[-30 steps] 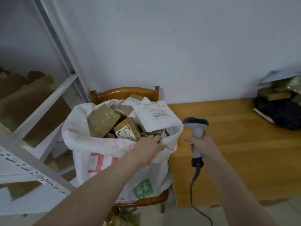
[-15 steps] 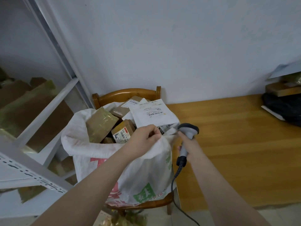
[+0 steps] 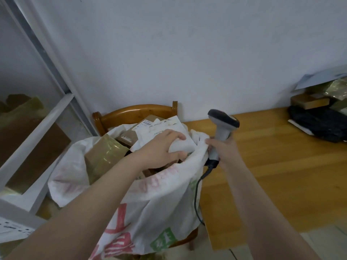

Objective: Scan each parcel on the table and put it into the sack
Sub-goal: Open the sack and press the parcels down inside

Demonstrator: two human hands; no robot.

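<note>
Sack (image 3: 159,203), woven white, w/ left hand (image 3: 161,149) grip round flat white mailer (image 3: 183,145); right hand (image 3: 225,151) grip round grey scanner (image 3: 223,121).

A plain pale wall (image 3: 187,53) rises beyond both hands. A wooden chair (image 3: 137,110) stands against it, behind the left hand (image 3: 159,149). A wooden table (image 3: 281,166) spreads right of the right hand (image 3: 223,151). White metal shelving (image 3: 49,55) stands left of the left hand. Pale floor tiles (image 3: 330,244) show below the table.

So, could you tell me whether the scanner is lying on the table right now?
No, the right hand grips the scanner upright by its handle, beside the rim of the sack.
</note>
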